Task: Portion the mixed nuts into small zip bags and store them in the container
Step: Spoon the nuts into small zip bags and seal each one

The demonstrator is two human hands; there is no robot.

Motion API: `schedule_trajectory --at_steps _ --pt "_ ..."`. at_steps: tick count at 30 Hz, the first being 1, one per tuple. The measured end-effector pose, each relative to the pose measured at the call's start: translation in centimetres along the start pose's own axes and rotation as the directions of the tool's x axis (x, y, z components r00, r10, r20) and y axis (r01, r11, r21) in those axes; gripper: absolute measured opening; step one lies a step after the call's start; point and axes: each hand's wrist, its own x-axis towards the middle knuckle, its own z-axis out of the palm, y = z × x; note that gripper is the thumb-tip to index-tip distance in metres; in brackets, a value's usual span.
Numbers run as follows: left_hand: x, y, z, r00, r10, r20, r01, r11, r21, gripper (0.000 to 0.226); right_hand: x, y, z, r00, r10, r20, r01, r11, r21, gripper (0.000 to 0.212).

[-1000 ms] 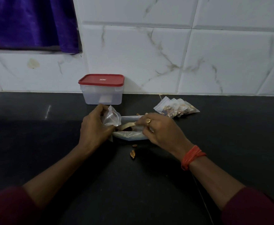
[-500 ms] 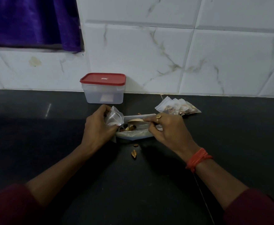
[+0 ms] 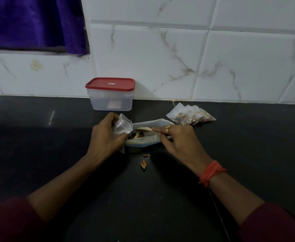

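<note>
The left hand [image 3: 106,135] is holding a small zip bag [image 3: 123,126] just in front of the red-lidded container [image 3: 110,95], its fingers [image 3: 110,117] curling round it; the right hand [image 3: 178,138] is pinching a pale spoon [image 3: 142,129] inside the large bag of mixed nuts [image 3: 143,139] on the bench [image 3: 38,145]; filled zip bags [image 3: 190,116] are lying right of the container.

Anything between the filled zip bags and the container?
Yes: the red lid sits on the container, covering its opening. The filled zip bags lie on the counter to its right.
</note>
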Motion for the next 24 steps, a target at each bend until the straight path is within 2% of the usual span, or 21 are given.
schedule_trajectory --at_steps 8,12,19,24 --pt "-0.1 0.1 0.1 1.0 0.002 0.008 -0.002 1.0 -0.027 0.045 0.1 -0.4 0.3 1.0 -0.001 -0.022 -0.001 0.998 -0.056 0.03" --pt "-0.1 0.1 0.1 1.0 0.004 -0.001 -0.004 0.999 -0.047 0.045 0.2 -0.3 -0.3 0.988 0.067 -0.137 -0.062 0.997 0.04 0.027" --pt "0.0 -0.2 0.2 1.0 0.01 -0.005 -0.01 0.999 -0.047 0.044 0.0 -0.5 -0.7 0.993 0.012 -0.119 -0.029 0.99 -0.139 0.023" --pt "0.1 -0.3 0.4 1.0 -0.019 0.007 0.019 0.996 -0.087 0.039 -0.1 -0.9 -0.5 0.986 0.107 -0.129 -0.105 0.994 0.024 0.018"
